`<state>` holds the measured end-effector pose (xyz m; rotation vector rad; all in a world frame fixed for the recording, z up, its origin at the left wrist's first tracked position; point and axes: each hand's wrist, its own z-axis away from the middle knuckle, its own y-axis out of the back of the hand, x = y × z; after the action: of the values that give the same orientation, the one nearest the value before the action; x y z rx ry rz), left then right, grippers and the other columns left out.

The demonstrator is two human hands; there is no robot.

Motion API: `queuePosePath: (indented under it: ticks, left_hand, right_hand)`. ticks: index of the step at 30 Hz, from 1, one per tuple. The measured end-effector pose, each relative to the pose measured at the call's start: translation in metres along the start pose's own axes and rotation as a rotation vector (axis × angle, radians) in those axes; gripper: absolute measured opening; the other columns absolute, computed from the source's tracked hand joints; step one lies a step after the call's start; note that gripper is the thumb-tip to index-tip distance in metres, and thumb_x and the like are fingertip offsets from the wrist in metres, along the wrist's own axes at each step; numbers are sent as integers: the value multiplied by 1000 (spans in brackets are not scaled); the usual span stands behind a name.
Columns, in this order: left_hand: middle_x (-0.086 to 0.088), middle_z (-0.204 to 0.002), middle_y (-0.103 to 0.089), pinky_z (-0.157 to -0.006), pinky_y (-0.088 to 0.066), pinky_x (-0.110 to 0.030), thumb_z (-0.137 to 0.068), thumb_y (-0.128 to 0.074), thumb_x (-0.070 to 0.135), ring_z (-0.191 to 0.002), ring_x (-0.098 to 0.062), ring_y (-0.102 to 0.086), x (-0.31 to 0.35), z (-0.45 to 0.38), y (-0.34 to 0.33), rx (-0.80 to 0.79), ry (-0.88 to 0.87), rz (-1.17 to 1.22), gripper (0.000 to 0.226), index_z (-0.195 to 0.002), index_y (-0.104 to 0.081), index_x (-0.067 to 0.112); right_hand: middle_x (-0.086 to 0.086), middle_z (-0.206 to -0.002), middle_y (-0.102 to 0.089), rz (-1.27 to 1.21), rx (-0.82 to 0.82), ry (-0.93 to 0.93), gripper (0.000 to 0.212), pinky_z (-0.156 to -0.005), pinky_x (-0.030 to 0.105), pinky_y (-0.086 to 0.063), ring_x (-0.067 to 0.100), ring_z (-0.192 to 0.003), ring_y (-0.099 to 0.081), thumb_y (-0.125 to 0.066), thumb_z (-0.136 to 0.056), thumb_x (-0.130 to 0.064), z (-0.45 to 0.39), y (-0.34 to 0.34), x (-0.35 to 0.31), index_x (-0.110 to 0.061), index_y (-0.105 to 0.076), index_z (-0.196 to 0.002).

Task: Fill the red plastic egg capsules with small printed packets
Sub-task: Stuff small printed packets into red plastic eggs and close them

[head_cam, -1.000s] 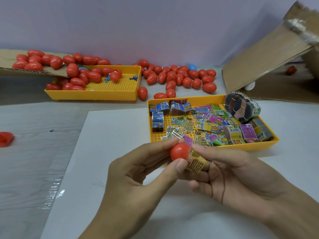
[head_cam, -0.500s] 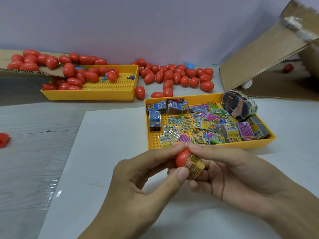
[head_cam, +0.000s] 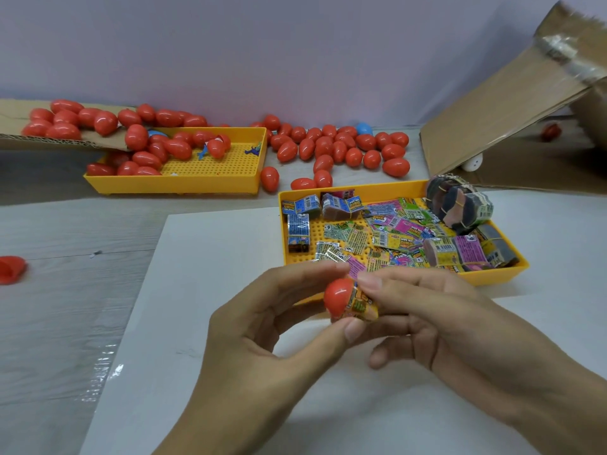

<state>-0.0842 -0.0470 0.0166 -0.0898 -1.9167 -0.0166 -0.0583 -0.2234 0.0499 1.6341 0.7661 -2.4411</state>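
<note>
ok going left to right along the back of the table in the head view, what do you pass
cardboard flap with red eggs → yellow egg tray → loose pile of red eggs → blue egg → big cardboard flap → lone red egg

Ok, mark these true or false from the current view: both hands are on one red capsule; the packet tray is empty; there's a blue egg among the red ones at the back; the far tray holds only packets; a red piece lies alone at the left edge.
1. Both hands hold one red capsule: true; the left hand and right hand pinch it, with a printed packet against it.
2. The packet tray is empty: false; it holds many packets.
3. A blue egg sits among the rear red ones: true.
4. The far tray holds only packets: false; it holds red capsules.
5. A lone red piece lies at the left edge: true.
</note>
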Motion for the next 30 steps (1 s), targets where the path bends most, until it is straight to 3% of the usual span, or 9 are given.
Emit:
queuePosePath:
  ticks: [4,6,9,11,14,17,20,23,30]
  left_hand:
    - [-6,-88,-73,-57,-59,-32,-68,-75,49,-75,-23,-71,8,-2,2,56,224,34,38,-99,-75,27]
    - [-15,-77,-69,-52,-58,-36,-70,-72,57,-67,-24,-69,11,-4,1,-6,321,144,44,-93,-78,20]
    - [-14,-80,-73,-54,-59,-35,-73,-72,44,-67,-23,-71,11,-4,1,-12,332,208,33,-90,-78,16]
    - [-12,-88,-76,-62,-60,-33,-72,-75,34,-78,-24,-74,9,-4,2,21,268,207,28,-94,-78,18]
    - [-10,-99,-76,-75,-60,-35,-68,-80,27,-89,-26,-74,8,-5,5,45,177,157,35,-102,-76,23]
    - [-6,-105,-75,-77,-58,-25,-66,-81,20,-96,-23,-72,10,-6,7,42,98,138,41,-107,-73,24]
    - [-6,-111,-73,-82,-57,-25,-69,-81,4,-104,-25,-70,9,-6,6,25,37,124,49,-113,-68,23]
    - [-5,-117,-71,-87,-56,-26,-72,-72,-8,-110,-26,-68,7,-5,6,23,18,143,56,-118,-65,24]
    - [-3,-121,-71,-89,-56,-27,-68,-80,3,-112,-24,-68,7,-5,5,31,-26,174,57,-117,-65,26]
  right_hand:
    - [6,-83,-75,401,269,452,27,-62,27,-58,16,-73,-72,-88,-67,-20,7,-1,9,-17,-74,-91]
    - [1,-89,-74,609,264,648,28,-67,23,-58,20,-80,-72,-83,-70,-15,11,-10,13,-19,-73,-96]
    - [1,-65,-65,704,165,526,17,-62,9,-52,29,-63,-63,-62,-84,-7,-8,-20,4,-1,-77,-89]
    - [-16,-67,-68,814,64,356,42,-59,14,-55,10,-71,-70,-66,-88,-2,-18,-22,-2,-39,-77,-72]
    - [-18,-106,-69,486,212,500,44,-60,23,-58,5,-96,-69,-82,-68,-16,-8,-3,4,-36,-67,-105]
    - [0,-89,-74,387,227,473,32,-50,26,-56,17,-76,-73,-72,-69,-44,3,-5,5,-28,-74,-96]
    - [10,-73,-74,361,192,464,17,-44,28,-52,25,-65,-73,-80,-78,-29,3,-11,5,-18,-76,-90]
    - [10,-76,-76,338,218,555,26,-45,29,-54,26,-67,-74,-84,-67,-19,4,-16,7,-19,-77,-92]
    - [-3,-90,-77,623,299,791,22,-55,26,-58,17,-78,-74,-81,-73,-25,9,-19,3,-25,-78,-94]
